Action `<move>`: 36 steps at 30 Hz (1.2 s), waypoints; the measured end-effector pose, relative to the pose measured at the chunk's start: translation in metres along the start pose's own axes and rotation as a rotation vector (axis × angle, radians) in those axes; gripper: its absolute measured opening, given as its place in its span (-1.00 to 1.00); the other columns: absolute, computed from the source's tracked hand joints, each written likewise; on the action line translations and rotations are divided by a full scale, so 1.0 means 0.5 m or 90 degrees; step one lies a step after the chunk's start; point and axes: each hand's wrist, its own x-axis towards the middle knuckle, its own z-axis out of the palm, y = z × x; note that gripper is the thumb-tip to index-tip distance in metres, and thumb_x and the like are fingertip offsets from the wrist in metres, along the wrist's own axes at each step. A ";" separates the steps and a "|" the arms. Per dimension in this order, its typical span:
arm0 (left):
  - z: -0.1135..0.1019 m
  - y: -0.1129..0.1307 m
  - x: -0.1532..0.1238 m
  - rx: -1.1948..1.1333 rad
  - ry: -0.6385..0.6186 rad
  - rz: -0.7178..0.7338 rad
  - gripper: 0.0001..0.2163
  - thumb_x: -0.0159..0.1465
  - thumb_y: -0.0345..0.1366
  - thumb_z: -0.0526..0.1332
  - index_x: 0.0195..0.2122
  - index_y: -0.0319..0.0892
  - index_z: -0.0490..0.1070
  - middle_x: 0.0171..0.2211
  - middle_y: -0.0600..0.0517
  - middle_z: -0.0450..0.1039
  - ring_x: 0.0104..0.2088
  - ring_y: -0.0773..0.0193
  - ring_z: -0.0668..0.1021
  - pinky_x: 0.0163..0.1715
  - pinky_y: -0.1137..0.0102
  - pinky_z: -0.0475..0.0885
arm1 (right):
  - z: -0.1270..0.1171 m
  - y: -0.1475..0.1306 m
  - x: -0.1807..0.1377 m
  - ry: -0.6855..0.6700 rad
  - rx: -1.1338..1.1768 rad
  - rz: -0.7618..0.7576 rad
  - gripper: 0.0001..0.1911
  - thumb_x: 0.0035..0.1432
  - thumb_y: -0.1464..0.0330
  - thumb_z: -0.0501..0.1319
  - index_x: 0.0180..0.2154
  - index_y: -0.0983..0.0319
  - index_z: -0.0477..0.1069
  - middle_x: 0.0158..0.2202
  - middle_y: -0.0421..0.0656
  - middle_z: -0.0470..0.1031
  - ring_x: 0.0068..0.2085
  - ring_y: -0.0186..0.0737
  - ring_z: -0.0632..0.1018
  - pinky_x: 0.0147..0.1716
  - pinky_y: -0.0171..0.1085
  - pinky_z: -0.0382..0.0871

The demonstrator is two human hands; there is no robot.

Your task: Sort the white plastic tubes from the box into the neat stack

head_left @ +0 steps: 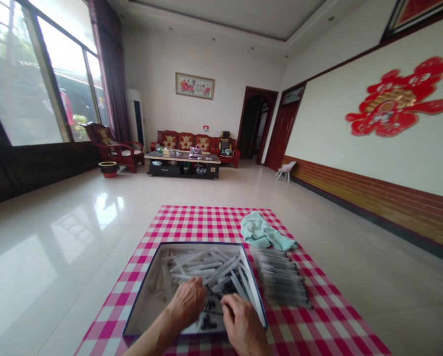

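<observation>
A shallow box with a dark blue rim (201, 243) lies on a pink-and-white checked cloth (202, 222), holding a loose pile of white plastic tubes (202, 267). Small black pieces (208, 321) lie among them near the box's front. My left hand (186, 301) rests curled on the pile, and my right hand (241, 326) is at the box's right front, its fingers close to the tubes. Whether either hand grips anything is hidden. A neat row of similar tubes (280, 279) lies on the cloth to the box's right.
A crumpled pale teal towel (264, 232) lies on the cloth behind the row. The cloth is spread on a glossy tiled floor (58, 247). Far ahead stand a low coffee table (182, 163) and a red sofa (186, 141).
</observation>
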 end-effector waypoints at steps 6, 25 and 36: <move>0.010 -0.002 -0.001 0.012 -0.008 0.004 -0.82 0.18 -0.48 0.06 -0.38 -0.17 0.45 -0.30 -0.07 0.45 -0.22 0.11 0.51 -0.34 0.33 0.43 | 0.001 0.002 -0.004 -0.028 0.014 0.020 -0.74 0.12 0.54 0.01 -0.35 0.18 0.42 -0.38 -0.19 0.50 -0.34 -0.24 0.52 -0.35 -0.34 0.26; 0.035 -0.030 -0.009 -0.060 0.266 0.042 -0.76 0.23 -0.47 -0.02 -0.17 -0.14 0.36 -0.32 -0.02 0.45 -0.26 0.21 0.50 -0.24 0.35 0.43 | 0.057 -0.053 0.069 -0.141 -0.151 0.020 -0.69 -0.01 0.66 0.08 -0.34 0.35 0.56 -0.34 0.12 0.60 -0.26 0.02 0.61 -0.31 -0.25 0.39; 0.050 -0.053 0.002 -0.094 0.384 -0.065 -0.78 0.22 -0.45 -0.04 -0.21 -0.17 0.36 -0.33 -0.04 0.55 -0.28 0.22 0.59 -0.28 0.35 0.51 | 0.062 -0.049 0.062 -0.132 -0.130 0.011 -0.71 -0.15 0.67 0.13 -0.39 0.37 0.55 -0.37 0.13 0.59 -0.28 0.07 0.61 -0.34 -0.25 0.40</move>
